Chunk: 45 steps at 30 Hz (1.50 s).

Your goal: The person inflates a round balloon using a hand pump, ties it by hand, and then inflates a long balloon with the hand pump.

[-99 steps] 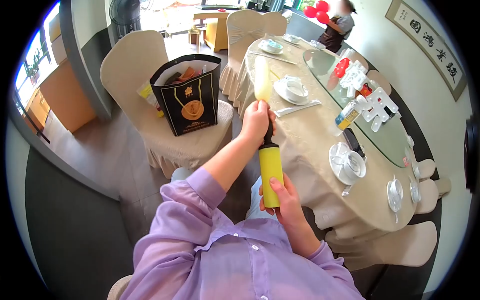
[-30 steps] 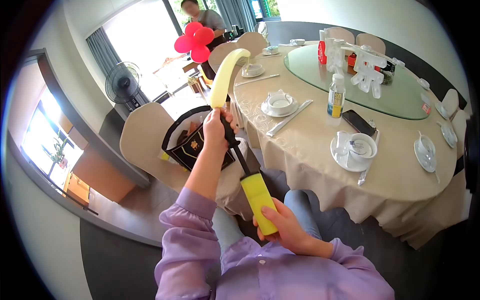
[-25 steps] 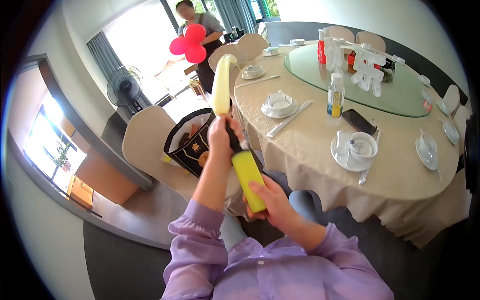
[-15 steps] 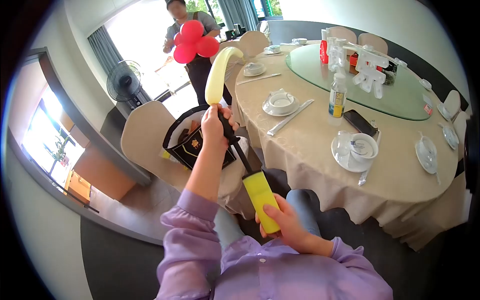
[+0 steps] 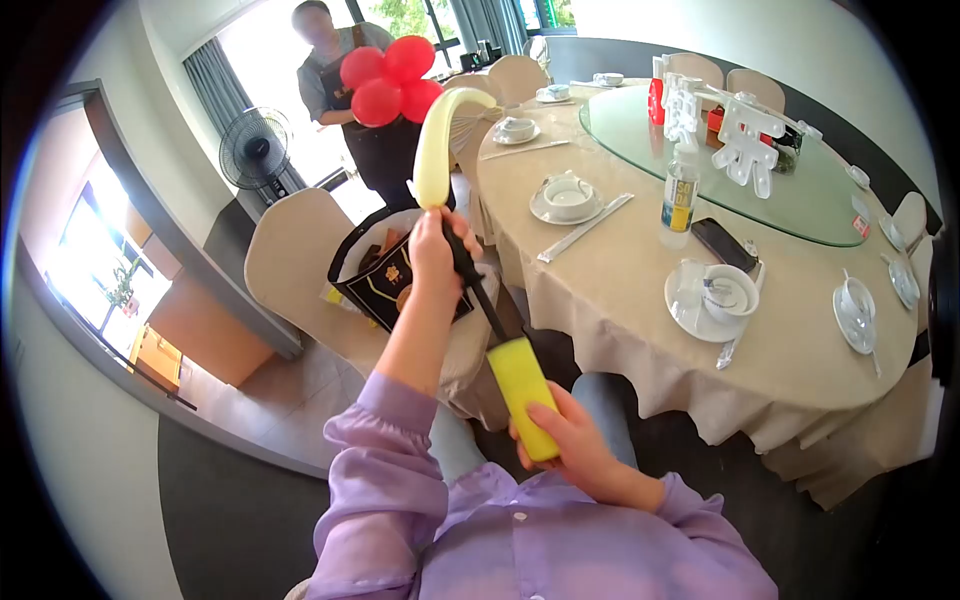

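Note:
My left hand is closed around the black handle of a balloon pump, its fingers at the neck of a pale yellow long balloon. The balloon stands up from the pump's tip, and its far end curls over to the right. Lower down, my right hand is wrapped around the yellow barrel of the balloon pump, near its bottom end. A black rod shows between handle and barrel. Just behind my left hand, an open black bag with several things inside sits on a covered chair.
On the right is a round table with wrapped bowls, a bottle, a phone and a glass turntable. A person stands behind a cluster of red balloons. A fan stands at left.
The person at the back has shifted left, and the red balloons have turned. The yellow balloon's curled end reaches slightly farther right. Both my hands keep their grip on the pump.

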Available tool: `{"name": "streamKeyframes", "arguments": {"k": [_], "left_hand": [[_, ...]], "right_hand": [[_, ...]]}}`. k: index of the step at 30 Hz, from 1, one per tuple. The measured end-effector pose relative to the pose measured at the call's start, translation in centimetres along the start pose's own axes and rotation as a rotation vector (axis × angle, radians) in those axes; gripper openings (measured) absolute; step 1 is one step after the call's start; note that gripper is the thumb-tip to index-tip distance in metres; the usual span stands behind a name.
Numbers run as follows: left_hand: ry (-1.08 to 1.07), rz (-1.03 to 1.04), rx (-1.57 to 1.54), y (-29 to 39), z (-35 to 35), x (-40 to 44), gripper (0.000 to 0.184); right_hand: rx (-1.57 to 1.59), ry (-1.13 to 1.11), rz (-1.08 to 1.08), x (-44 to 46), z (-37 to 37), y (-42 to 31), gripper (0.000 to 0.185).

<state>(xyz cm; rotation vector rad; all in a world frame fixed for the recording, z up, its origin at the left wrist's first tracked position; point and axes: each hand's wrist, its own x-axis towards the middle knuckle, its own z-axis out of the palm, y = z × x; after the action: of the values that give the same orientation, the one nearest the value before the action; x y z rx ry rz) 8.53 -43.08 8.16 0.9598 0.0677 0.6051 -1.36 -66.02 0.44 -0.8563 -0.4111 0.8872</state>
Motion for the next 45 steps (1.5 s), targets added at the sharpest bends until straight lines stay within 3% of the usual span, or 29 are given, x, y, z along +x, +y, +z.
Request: {"name": "streamKeyframes", "arguments": {"k": [5, 10, 19, 23, 27, 30, 33, 36, 45], "left_hand": [[-0.044, -0.018, 0.1, 1.3, 2.3, -1.0, 0.019], [-0.045, -0.029, 0.165, 1.0, 2.5, -0.4, 0.017], [-0.04, -0.05, 0.083, 0.5, 2.0, -2.8, 0.019], [0.0, -0.039, 0.244, 1.6, 1.8, -1.3, 0.019], [0.065, 0.034, 0.138, 1.7, 0.1, -0.2, 0.017], [0.06, 0.101, 0.093, 1.5, 0.1, -1.1, 0.016], [-0.017, -0.013, 0.004, 1.0, 0.4, -2.4, 0.017], [-0.08, 0.07, 0.07, 2.4, 0.5, -3.7, 0.019], [0.056, 0.054, 0.172, 3.6, -1.4, -1.6, 0.022]], "right_hand": [[0.033, -0.049, -0.143, 4.8, 1.0, -1.5, 0.026], [-0.038, -0.005, -0.003, -0.9, 0.5, -0.6, 0.028], [0.075, -0.049, -0.086, 4.3, 1.1, -0.3, 0.029], [-0.021, -0.029, -0.008, 1.4, 1.0, 0.0, 0.029], [-0.012, -0.035, 0.052, -1.5, -0.3, 1.2, 0.03], [-0.092, -0.021, 0.006, 1.1, -0.8, -0.5, 0.032], [0.105, -0.087, -0.004, 4.0, 1.3, -0.6, 0.041], [-0.047, -0.128, -0.119, 5.0, 1.5, 0.2, 0.039], [-0.097, -0.102, 0.104, 0.4, 0.9, 1.3, 0.034]]}}
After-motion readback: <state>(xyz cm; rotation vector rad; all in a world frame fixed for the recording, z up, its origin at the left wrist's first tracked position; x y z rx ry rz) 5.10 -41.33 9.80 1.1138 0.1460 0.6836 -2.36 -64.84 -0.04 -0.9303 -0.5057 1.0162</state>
